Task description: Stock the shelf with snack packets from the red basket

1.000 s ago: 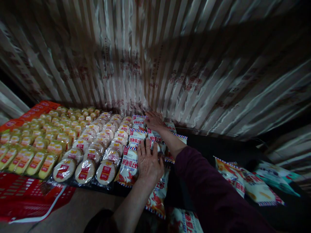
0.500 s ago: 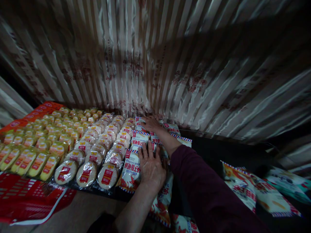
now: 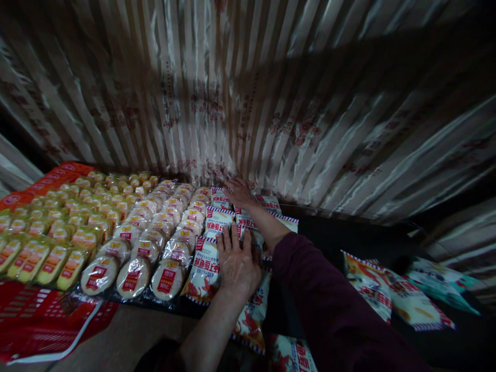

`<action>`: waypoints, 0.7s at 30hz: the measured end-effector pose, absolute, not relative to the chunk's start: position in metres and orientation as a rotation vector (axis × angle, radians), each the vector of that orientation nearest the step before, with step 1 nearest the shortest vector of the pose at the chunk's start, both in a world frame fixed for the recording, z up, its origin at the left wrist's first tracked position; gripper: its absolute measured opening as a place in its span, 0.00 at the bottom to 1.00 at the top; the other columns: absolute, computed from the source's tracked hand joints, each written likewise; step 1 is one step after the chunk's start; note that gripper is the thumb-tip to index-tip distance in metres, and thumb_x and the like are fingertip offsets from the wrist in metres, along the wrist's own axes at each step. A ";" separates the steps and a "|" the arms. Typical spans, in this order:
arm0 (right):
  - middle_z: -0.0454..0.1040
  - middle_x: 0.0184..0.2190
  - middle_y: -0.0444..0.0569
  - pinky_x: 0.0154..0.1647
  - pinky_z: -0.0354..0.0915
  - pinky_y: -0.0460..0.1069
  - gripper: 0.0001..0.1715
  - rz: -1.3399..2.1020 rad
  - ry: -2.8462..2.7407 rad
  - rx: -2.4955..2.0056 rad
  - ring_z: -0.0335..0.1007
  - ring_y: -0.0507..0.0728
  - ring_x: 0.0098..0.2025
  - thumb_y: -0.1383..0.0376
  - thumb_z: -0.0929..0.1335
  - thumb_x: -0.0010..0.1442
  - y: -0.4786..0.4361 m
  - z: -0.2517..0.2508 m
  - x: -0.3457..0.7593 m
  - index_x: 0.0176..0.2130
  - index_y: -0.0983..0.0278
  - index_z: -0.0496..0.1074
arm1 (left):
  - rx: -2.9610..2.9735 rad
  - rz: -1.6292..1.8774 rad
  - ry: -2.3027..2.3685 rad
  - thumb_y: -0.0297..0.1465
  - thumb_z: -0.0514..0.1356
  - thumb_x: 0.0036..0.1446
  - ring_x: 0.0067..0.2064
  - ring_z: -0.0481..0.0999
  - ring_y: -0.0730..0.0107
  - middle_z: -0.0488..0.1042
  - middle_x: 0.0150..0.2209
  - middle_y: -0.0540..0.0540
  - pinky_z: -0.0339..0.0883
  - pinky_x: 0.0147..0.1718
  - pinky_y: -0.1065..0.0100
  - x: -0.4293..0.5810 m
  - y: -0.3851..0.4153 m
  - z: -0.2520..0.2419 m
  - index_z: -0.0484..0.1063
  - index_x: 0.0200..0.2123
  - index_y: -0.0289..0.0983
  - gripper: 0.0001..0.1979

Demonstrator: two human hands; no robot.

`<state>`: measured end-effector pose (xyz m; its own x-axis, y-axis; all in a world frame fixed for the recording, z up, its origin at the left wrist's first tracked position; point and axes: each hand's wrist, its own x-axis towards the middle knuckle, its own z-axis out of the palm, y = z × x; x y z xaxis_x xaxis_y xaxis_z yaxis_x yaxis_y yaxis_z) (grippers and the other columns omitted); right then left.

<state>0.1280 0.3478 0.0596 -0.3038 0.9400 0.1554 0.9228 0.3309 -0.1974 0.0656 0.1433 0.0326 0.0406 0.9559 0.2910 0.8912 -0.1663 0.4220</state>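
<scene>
- Left hand (image 3: pixel 236 261): lies palm down in the lower middle of the frame, fingers slightly spread and none curled; presses flat on the white packets (image 3: pixel 205 266); pinches nothing.
- Right hand (image 3: pixel 240 192): reaches to the middle of the frame, at the foot of the striped wall (image 3: pixel 232 103); rests palm down on the rearmost of the white packets, fingers stretched out and close together; closes on nothing visible.
- Sleeve (image 3: pixel 329 299): dark purple; covers the right arm from the lower right corner up to the wrist; passes over the white packets.
- White packets: edged in red and blue, printed with red lettering; run in overlapping columns from the lower middle of the frame back to the striped wall; sit under both hands.
- Round cakes (image 3: pixel 132 274): wrapped in clear film with red labels; stand in rows just left of the white packets, touching them.
- Yellow packets (image 3: pixel 50 258): fill the rows further left, up to the left edge.
- Red sheet (image 3: pixel 39 325): lies in the lower left corner, in front of the yellow packets.
- Loose packets (image 3: pixel 387 294): lie at the lower right, well apart from both hands.
</scene>
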 end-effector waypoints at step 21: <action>0.68 0.58 0.54 0.65 0.50 0.55 0.30 0.104 -2.296 -1.526 0.56 0.58 0.63 0.56 0.51 0.68 0.258 0.035 0.192 0.56 0.65 0.68 | 2.272 0.812 1.884 0.38 0.51 0.62 0.67 0.48 0.47 0.60 0.63 0.38 0.48 0.62 0.46 0.061 0.134 0.041 0.64 0.59 0.34 0.25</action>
<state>0.1917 0.2583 0.0354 -0.3376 0.9015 0.2708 0.8732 0.4074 -0.2675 0.0608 0.1338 0.0408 0.1031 0.9335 0.3435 0.8906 -0.2404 0.3861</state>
